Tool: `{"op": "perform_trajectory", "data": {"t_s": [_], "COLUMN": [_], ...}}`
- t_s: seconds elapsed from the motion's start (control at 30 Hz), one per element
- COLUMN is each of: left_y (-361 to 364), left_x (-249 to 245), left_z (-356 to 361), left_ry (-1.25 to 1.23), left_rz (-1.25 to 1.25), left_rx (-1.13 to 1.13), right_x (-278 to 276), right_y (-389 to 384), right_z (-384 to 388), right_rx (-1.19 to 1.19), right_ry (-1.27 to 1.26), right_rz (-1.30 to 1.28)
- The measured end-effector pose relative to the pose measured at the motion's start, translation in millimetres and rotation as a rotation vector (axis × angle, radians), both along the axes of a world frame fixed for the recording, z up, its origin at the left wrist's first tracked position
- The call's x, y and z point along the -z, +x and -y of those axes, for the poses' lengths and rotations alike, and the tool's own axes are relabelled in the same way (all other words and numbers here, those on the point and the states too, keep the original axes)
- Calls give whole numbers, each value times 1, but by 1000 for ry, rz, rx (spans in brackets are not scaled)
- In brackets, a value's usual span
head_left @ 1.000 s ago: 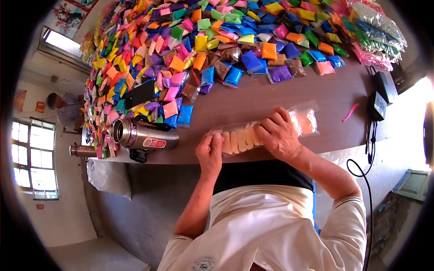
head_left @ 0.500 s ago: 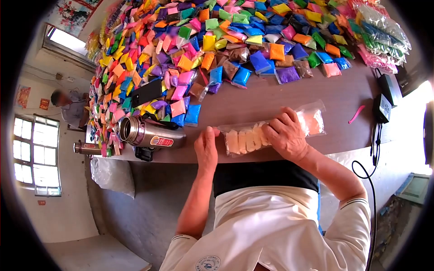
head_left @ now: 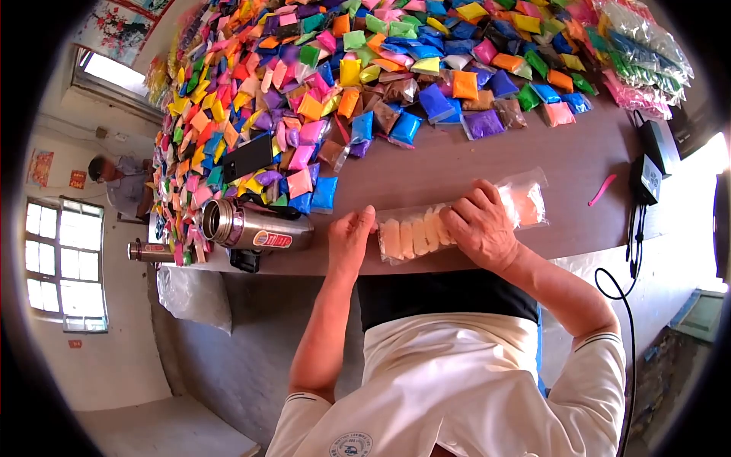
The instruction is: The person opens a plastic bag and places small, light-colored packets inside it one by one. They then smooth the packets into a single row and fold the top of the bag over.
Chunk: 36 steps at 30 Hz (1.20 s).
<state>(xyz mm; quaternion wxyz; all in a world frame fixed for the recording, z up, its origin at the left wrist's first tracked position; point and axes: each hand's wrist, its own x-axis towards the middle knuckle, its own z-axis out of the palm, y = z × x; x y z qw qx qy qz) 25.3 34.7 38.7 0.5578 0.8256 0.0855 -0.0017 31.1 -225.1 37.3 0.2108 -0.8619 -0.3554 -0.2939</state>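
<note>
A long clear plastic bag lies on the table in front of me, with a row of several pale peach pieces inside. My left hand is closed at the bag's left end, thumb up, pinching its edge. Across the right part of the bag rests my right hand, its fingers curled down onto the plastic and covering some of the contents. Beyond that hand, the bag's right end shows a larger peach piece.
Many small colourful packets cover the far and left table. A steel flask and a black phone stand left. At right are a pink strip, black adapters and a cable. Another person is at far left.
My left hand has shifted slightly, with its thumb raised higher at the bag's left end. The right hand and the bag stay almost in place.
</note>
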Motion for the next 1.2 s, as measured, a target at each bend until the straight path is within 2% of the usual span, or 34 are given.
{"op": "perform_trajectory", "data": {"t_s": [0.3, 0.4, 0.47, 0.5, 0.6, 0.67, 0.87, 1.03, 1.1, 1.2], "left_y": [-19, -24, -26, -27, -28, -26, -28, -29, -29, -28], "left_x": [3, 3, 3, 3, 5, 16, 35, 38, 39, 41], "left_z": [-5, -4, -6, -5, -5, -7, 0, -2, -1, -1], "left_ry": [-36, 31, 253, 252, 347, 502, 608, 580, 585, 597], "left_rz": [-26, -24, 0, 1, 51, 347, 512, 502, 514, 527], "left_rx": [-30, -23, 57, 58, 82, 173, 124, 101, 84, 78], "right_x": [2, 3, 4, 4, 6, 5, 5, 3, -6, -16], "right_y": [1, 2, 2, 2, 2, 1, 2, 2, -6, -22], "right_z": [-1, -1, -1, -1, 0, 1, 4, 11, 11, 17], "right_rx": [12, 12, 11, 12, 4, 6, -2, -20, 13, 51], "right_ry": [10, 21, 25, 30, 20, 23, 48, 46, 68, 112], "right_rz": [16, 25, 25, 24, 2, 13, 29, 14, -109, -155]}}
